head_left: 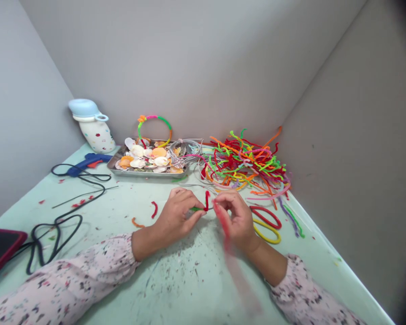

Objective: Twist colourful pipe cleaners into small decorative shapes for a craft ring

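My left hand [177, 212] is closed in a pinch over the middle of the table. Between its thumb and fingers is a thin wire wrapped in green pipe cleaner [196, 209]. A short red pipe cleaner end [207, 198] stands up from it beside the fingertips. Close by on the right, my right hand [236, 216] pinches a red pipe cleaner [226, 228], whose long tail hangs toward me, smeared by motion. A bare bit of the wire shows between the two hands; its far end is hidden behind the right fingers.
A metal tray [145, 174] of shells stands at the back, with a colourful ring [171, 133] upright in it. Pipe cleaners [246, 162] heap up at back right. Red and yellow loops [267, 232] resembling scissor handles lie right. Left are a bottle [96, 131], glue gun [84, 164] and black cord [57, 221].
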A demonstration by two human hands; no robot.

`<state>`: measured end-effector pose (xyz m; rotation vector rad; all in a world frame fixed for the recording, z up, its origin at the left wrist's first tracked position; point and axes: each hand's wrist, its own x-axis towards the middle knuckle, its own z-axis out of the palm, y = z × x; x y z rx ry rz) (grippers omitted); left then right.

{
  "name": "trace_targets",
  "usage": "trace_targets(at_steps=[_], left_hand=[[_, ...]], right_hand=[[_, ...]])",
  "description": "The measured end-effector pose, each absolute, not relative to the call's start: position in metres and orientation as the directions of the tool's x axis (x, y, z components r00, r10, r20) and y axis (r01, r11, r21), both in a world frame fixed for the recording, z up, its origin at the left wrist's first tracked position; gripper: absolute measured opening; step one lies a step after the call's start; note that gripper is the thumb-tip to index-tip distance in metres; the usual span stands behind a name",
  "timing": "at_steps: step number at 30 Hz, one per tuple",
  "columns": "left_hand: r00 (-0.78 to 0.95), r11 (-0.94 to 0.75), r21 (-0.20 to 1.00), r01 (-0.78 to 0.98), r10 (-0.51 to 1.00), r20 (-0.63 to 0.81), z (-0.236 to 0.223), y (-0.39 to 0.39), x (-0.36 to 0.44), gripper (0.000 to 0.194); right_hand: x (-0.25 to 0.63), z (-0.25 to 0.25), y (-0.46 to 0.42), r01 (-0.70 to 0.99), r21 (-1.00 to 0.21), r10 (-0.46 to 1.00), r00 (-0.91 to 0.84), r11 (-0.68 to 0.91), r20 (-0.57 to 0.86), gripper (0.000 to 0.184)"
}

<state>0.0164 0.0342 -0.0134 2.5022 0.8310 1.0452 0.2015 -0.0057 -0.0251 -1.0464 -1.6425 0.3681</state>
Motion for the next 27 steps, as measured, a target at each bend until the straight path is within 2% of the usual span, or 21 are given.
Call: trace_targets(at_steps=[3,6,14,20,27], left_hand=[[0.525,-0.786,0.491,0.376,0.617,0.586,-0.0140,0.0339,0.0163,0.006],[0.521,-0.777,0.509,0.370,0.627,0.579,-0.0135,0.0338,0.0160,0.006],[0.560,-0.748,0.559,0.359,0.651,0.512,-0.0097,0.0330,0.0142,0.010],[0.497,-0.707,0.612,0.354,0.697,0.518,-0.0107,0.0316,0.0144,0.010],[0.511,-0.696,0.623,0.356,0.704,0.494,-0.0078,0.0323,0.0152,0.007]], right_hand=[[0.2005,-0.0219,-0.0068,0.490,-0.627,0.758,-0.117,0.606,0.641,0.011],[0.1988,-0.0214,-0.0063,0.497,-0.613,0.761,-0.166,0.614,0.627,0.015],[0.1994,-0.0250,-0.0013,0.529,-0.595,0.760,-0.161,0.605,0.629,0.014],[0.1992,-0.0282,0.0003,0.539,-0.587,0.754,-0.149,0.604,0.639,0.014],[0.1998,-0.0299,0.0016,0.554,-0.554,0.734,-0.167,0.622,0.658,0.014]])
